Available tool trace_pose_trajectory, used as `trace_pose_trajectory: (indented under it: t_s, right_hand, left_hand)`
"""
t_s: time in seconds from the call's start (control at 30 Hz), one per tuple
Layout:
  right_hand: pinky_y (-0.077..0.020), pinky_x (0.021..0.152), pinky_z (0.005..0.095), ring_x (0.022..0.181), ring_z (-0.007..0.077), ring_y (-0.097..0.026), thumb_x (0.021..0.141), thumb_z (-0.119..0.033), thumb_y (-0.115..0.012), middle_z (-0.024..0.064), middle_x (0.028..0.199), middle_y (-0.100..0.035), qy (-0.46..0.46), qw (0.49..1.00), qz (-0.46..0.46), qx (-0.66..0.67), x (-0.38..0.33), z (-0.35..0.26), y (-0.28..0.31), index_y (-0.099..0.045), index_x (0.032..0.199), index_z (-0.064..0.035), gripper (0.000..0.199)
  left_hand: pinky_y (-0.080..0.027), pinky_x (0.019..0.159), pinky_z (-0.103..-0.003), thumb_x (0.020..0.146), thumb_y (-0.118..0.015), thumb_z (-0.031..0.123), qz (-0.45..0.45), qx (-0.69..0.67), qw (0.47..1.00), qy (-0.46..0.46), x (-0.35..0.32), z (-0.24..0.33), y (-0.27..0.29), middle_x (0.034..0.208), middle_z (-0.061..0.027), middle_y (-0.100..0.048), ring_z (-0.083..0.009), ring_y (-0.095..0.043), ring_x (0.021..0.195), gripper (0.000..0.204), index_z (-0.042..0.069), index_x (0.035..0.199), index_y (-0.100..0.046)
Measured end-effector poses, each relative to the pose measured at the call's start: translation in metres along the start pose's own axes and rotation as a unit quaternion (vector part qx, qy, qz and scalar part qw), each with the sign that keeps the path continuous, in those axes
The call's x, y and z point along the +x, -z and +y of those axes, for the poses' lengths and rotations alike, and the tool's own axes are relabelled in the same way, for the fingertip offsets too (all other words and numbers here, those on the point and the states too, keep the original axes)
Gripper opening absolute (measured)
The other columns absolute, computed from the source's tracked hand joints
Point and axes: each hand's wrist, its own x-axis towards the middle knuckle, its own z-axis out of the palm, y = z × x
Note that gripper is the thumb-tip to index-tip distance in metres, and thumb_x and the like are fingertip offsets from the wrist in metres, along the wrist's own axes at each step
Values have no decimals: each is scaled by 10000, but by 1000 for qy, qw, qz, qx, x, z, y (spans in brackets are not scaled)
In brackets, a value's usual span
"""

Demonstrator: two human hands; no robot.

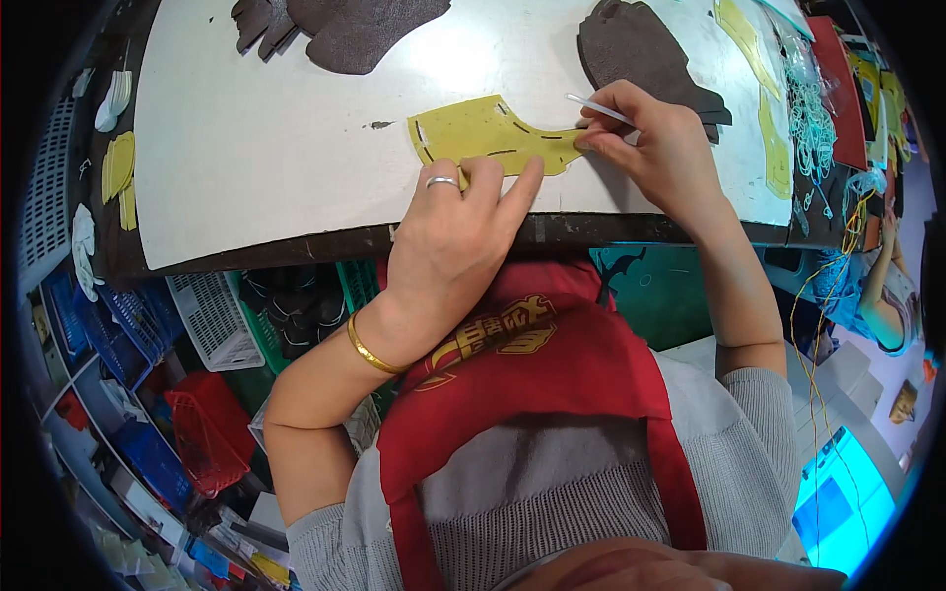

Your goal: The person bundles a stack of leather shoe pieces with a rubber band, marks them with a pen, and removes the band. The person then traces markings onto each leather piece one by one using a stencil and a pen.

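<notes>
A yellow pattern template (473, 130) with slits and dark dashes lies flat near the table's front edge. Its wide end points left and its narrow end right. My left hand (448, 222), with a ring and a gold bangle, rests spread fingertips along the template's near edge. At the narrow end, my right hand (655, 148) is closed, thumb and fingertips touching the template. A slim white pen-like stick (599, 107) is held in that hand, pointing up and left; its other end is hidden. Whether anything lies under the template, I cannot tell.
Dark brown leather pieces (631, 49) are stacked beyond my right hand, and more leather pieces (360, 34) lie at the far left. Yellow templates (774, 143) and tangled cord (810, 118) are at the right. Crates (212, 320) stand below the white table top (266, 148).
</notes>
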Motion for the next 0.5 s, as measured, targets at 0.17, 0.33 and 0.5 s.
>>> trace_pose_trajectory:
  t_s: [0.17,0.33,0.5]
  right_hand:
    - [-524,625,371,668,269,-659,856,-270,-761,71,839,-687,42,994,98,-33,15,-1,8,-685,980,-81,239]
    - [-496,628,410,654,312,-631,1025,-381,-492,100,784,-659,183,983,26,-10,39,-37,7,-688,976,-58,381]
    - [-512,618,428,650,345,-648,996,-390,-562,117,747,-673,221,948,-226,42,66,-71,-27,-679,929,-100,320]
  left_hand:
    - [-525,793,-339,785,-603,92,23,-15,1000,-3,2,14,-9,974,-112,-566,-258,-566,906,462,-6,1234,-651]
    - [-502,908,-413,814,-582,138,44,15,999,14,-1,31,-22,1116,-175,-601,-302,-585,1009,407,-81,1149,-655]
    - [-502,952,-483,847,-577,225,68,-36,997,27,-5,33,-24,1122,-182,-606,-346,-590,1047,437,-52,1171,-672]
